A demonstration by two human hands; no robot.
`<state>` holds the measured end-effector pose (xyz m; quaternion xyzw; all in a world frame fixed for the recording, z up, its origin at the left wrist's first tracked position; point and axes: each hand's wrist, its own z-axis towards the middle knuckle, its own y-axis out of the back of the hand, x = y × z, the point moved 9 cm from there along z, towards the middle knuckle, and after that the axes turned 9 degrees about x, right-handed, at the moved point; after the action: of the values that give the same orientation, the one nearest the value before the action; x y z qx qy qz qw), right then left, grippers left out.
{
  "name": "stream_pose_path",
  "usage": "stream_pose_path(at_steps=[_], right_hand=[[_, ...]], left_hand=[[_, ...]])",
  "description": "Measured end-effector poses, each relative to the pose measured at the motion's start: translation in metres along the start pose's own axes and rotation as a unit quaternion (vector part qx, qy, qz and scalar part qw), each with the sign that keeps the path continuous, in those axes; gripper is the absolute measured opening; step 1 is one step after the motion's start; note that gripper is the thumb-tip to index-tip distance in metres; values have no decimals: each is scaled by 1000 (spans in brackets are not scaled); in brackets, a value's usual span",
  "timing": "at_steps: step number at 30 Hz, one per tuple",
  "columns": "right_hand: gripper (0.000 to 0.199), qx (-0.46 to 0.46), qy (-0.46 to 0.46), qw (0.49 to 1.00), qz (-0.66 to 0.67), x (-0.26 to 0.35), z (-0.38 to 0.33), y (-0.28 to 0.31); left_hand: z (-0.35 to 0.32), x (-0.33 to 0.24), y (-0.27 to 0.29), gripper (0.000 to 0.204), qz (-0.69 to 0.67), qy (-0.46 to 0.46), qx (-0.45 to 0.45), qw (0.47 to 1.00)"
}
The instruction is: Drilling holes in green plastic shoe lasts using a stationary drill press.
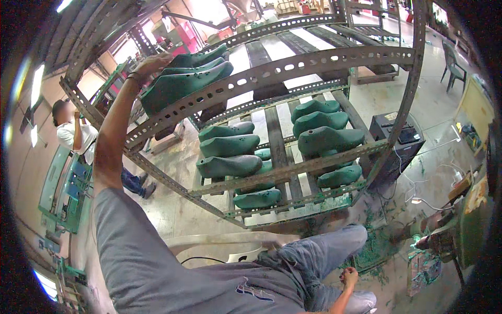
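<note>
Up at the rack's top shelf, my left hand (151, 65) is closed on the raised end of a green shoe last (196, 58), the far one of a short row. Its fingertips are partly hidden behind the last. A nearer green last (185, 86) stands in the same row, close to the perforated metal edge. My right hand (349, 277) is low beside my thigh with its fingers curled in. Whatever it holds, if anything, cannot be made out.
The slatted metal rack (261, 73) carries more green lasts (230, 166) on lower shelves. A black box-shaped unit (397, 131) and white cables (413, 183) lie to the right. Green shavings (381, 246) cover the floor near a machine (444, 240). A person (76, 133) stands at left.
</note>
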<state>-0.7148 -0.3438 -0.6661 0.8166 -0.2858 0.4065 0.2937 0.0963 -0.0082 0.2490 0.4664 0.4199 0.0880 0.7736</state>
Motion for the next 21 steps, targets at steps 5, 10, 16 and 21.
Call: stream_pose_path(at_steps=[5,10,16,21], right_hand=[[10,10,-58,998,25,23,-2,-10],[11,-4,-41,996,73,40,0,-9],[14,-22,49,998,-16,-7,38,-6],[20,-23,29,998,43,-25,36,-9]], left_hand=[[-32,15,-11,70,-211,83,34,973],[-56,-16,-21,69,-95,13,-42,995],[-27,20,-9,65,-334,24,-148,931],[-46,-90,-16,54,184,-141,-70,970]])
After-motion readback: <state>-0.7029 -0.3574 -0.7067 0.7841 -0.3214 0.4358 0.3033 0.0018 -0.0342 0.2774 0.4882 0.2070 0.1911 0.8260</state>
